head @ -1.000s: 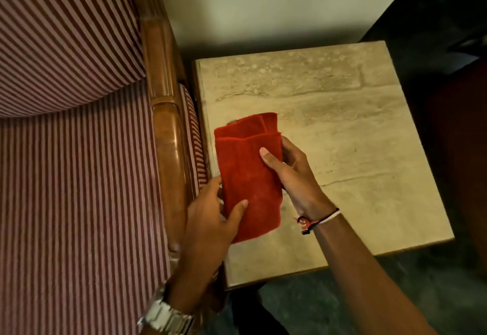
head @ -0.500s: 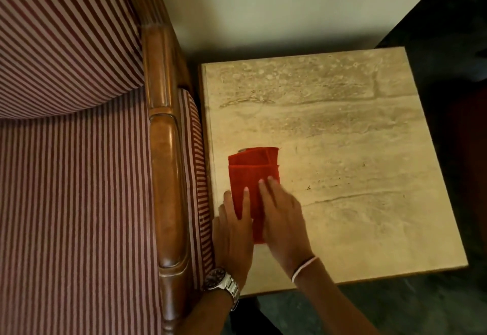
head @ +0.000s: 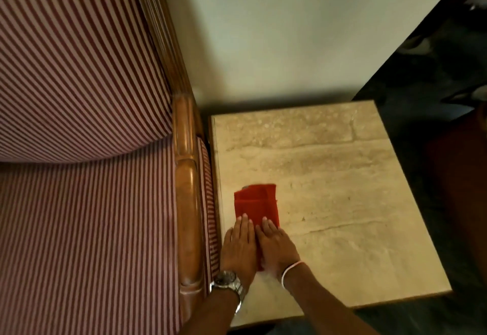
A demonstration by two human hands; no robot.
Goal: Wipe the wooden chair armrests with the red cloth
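Observation:
The folded red cloth (head: 257, 202) lies flat on the stone-topped side table (head: 342, 203), near its left edge. My left hand (head: 238, 245) and my right hand (head: 276, 245) rest side by side, palms down, on the near half of the cloth, fingers straight and pressed flat. Neither hand grips it. The wooden chair armrest (head: 187, 203) runs front to back just left of the table, a short way from my left hand. The near end of the cloth is hidden under my hands.
The striped chair seat (head: 92, 229) and back cushion (head: 79, 71) fill the left side. A pale wall (head: 276, 32) stands behind the table. Dark floor (head: 434, 84) lies to the right and in front of the table.
The cloth went from held up in both hands to lying on the table, with both palms flat on it. The view has pulled back and up.

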